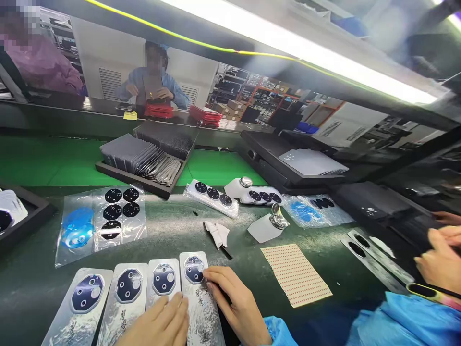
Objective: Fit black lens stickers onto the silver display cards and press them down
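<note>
covers: four in a row at near edge of table, each with a lens plate on | left hand: flat, fingers released, resting on third and fourth cover | right hand: fingers released, tips touching fourth cover's lens plate | film sheets behind hold loose plates | co-worker's hand far right

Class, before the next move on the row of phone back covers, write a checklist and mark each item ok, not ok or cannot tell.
1. Four back covers lie side by side, camera side up: ok.
2. Left hand rests on the covers' lower ends: ok.
3. Right hand touches the camera ring on the rightmost cover: ok.
4. That ring sits flush: cannot tell.
5. Sticker sheet lies apart from both hands: ok.
6. Co-worker's hand is away from the covers: ok.
</note>
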### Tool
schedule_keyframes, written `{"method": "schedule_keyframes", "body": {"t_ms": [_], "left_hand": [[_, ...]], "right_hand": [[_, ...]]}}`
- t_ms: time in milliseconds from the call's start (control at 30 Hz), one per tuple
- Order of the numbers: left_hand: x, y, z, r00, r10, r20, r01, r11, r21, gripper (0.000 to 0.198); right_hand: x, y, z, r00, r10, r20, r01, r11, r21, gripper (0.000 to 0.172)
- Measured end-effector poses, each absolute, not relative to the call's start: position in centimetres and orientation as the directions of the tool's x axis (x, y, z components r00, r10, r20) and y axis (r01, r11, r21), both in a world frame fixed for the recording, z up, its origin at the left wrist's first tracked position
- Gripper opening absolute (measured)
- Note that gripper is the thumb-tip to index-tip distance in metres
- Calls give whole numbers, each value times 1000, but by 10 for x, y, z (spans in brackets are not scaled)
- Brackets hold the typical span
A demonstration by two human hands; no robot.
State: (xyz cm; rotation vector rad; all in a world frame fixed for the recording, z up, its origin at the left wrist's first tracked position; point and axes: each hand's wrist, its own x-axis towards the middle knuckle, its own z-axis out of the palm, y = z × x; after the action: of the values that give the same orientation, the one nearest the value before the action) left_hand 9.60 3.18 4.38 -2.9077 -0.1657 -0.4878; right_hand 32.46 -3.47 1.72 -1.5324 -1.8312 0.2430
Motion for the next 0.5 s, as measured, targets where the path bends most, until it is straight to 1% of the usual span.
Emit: {"method": "schedule_keyframes", "body": {"t_ms": [33, 67, 200, 300, 400, 500], "left_hand": [[108, 31, 39, 919, 85, 385, 151, -978, -144, 28], [117, 31, 34, 921, 92, 379, 148, -981, -123, 28], [139, 33, 12, 944, 49, 327, 88, -990, -106, 45], [141, 35, 3, 945, 34, 325, 78, -989, -122, 47], [141, 35, 2, 951, 23, 310, 66, -989, -130, 46], [140, 33, 2, 952, 9, 306, 53, -989, -137, 44]], "right_hand": [[327, -31, 15, -8, 913, 408, 782, 261, -567, 22], [328, -28, 13, 6, 909, 416, 788, 252, -561, 21], [331, -15, 7, 12, 897, 442, 820, 245, -518, 21], [331, -8, 5, 6, 889, 458, 827, 253, -502, 25], [331, 2, 5, 10, 892, 452, 810, 258, -527, 24], [332, 13, 8, -17, 919, 394, 766, 265, -585, 18]]}}
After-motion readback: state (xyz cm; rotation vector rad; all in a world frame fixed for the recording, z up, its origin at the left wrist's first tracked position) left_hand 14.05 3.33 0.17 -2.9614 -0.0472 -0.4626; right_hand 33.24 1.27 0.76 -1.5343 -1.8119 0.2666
